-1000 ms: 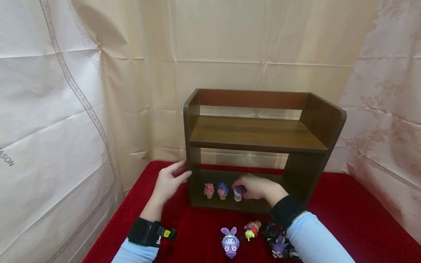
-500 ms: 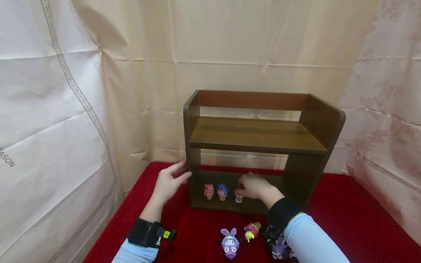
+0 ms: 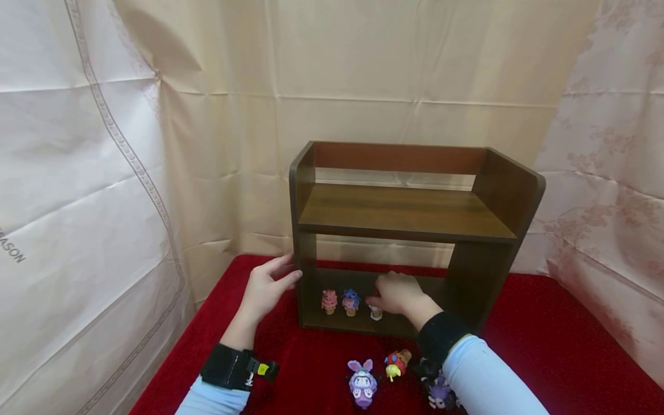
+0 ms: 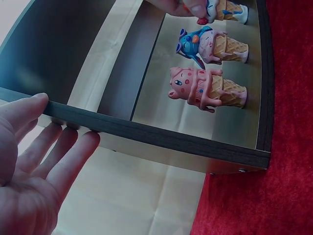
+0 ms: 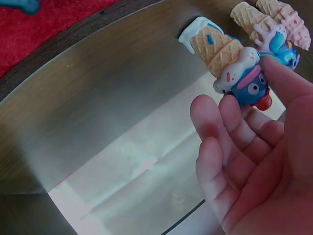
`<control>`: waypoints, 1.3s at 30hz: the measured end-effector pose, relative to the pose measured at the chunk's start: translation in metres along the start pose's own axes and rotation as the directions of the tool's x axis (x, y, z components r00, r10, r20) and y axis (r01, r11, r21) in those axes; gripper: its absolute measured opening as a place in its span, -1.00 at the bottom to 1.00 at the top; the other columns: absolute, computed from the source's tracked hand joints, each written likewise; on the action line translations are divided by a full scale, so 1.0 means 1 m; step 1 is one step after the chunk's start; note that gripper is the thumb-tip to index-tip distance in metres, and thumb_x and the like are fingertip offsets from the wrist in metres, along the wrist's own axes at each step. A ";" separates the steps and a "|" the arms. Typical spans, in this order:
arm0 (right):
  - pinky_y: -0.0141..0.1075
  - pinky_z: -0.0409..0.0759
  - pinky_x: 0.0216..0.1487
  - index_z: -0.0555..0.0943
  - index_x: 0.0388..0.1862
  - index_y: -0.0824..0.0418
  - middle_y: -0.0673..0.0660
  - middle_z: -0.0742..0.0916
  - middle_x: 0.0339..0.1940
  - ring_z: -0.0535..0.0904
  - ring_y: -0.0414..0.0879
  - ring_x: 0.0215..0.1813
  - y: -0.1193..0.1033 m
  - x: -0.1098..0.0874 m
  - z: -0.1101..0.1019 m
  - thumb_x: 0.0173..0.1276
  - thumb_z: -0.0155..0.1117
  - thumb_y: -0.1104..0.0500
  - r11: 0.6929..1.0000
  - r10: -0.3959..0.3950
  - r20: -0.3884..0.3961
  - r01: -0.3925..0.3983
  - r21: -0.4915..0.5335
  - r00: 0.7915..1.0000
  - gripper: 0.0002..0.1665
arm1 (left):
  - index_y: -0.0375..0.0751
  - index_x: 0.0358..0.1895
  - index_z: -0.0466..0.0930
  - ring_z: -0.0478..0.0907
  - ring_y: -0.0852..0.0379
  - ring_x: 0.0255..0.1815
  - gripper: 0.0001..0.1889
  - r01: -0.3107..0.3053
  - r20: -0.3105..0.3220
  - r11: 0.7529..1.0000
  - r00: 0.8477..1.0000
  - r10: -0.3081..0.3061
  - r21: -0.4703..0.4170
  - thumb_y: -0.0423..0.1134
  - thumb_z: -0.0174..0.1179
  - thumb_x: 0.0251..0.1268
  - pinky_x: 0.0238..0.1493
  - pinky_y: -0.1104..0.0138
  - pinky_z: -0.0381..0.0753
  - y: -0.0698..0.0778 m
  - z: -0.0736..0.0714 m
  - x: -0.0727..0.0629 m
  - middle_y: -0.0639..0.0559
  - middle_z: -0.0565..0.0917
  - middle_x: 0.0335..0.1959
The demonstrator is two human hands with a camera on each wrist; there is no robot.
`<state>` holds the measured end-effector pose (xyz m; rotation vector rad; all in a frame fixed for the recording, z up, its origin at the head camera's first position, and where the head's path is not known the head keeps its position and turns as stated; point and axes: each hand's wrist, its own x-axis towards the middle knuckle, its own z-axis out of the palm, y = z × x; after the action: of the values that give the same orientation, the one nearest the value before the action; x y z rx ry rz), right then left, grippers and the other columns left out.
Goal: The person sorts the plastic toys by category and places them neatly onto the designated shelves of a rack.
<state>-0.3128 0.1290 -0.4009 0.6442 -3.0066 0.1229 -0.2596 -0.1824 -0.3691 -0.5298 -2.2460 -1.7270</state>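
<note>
My right hand [image 3: 402,295] pinches a blue-headed ice-cream-cone figurine [image 5: 250,90] between thumb and fingers. It stands on the lower board of a dark wooden shelf [image 3: 410,210], its white base at the board. From the head my fingers partly cover it. Beside it, to the left, stand a blue and pink cone figurine [image 4: 210,46] and a pink cone figurine [image 4: 208,90], both upright. At the shelf's left side panel, my left hand [image 3: 266,291] rests with its thumb on the front edge and its fairly straight fingers [image 4: 78,154] along the outer face.
On the red cloth [image 3: 301,369] before the shelf lie a purple rabbit-eared figurine [image 3: 362,385], a red and yellow cone figurine [image 3: 397,363] and dark and purple figurines [image 3: 440,392], partly hidden by my right sleeve. Pale curtains [image 3: 363,75] hang behind and at both sides.
My right hand has shifted slightly around the blue-headed figurine, its fingers now covering more of it. The figurine has moved only slightly. My left hand stays at the side panel.
</note>
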 end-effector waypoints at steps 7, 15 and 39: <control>-0.15 0.59 -0.37 0.71 -0.28 0.13 0.00 0.70 -0.42 0.60 -0.09 -0.41 0.007 0.000 -0.010 0.33 0.35 -0.31 0.988 0.024 0.051 -0.032 0.150 0.998 -0.49 | -0.40 0.36 0.50 0.65 -0.30 0.09 -0.50 -0.001 -0.003 1.000 1.000 0.001 -0.002 -0.45 0.29 0.36 -0.09 0.10 0.73 -0.001 -0.001 0.000 -0.32 0.58 0.28; 0.05 0.59 0.14 0.60 0.19 0.32 0.23 0.69 0.11 0.61 0.17 0.14 0.017 -0.005 -0.023 0.29 0.48 -0.09 0.940 -0.130 0.088 0.095 0.328 0.988 -0.34 | -0.41 0.36 0.50 0.64 -0.30 0.11 -0.49 0.018 -0.008 1.000 1.000 -0.018 -0.013 -0.45 0.30 0.36 -0.12 0.26 0.73 0.001 0.000 0.000 -0.34 0.60 0.24; -0.11 0.60 -0.11 0.67 -0.07 0.27 0.07 0.67 -0.21 0.56 -0.06 -0.16 0.007 -0.006 0.000 0.15 0.58 0.24 0.951 -0.126 0.070 0.101 0.294 0.990 -0.62 | -0.41 0.36 0.49 0.64 -0.28 0.11 -0.49 0.028 -0.006 1.000 1.000 -0.028 -0.004 -0.45 0.30 0.36 -0.07 0.12 0.72 0.000 0.001 0.000 -0.33 0.58 0.27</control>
<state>-0.3106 0.1378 -0.4017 0.8673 -3.0521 0.5516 -0.2593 -0.1814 -0.3692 -0.4957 -2.2569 -1.7442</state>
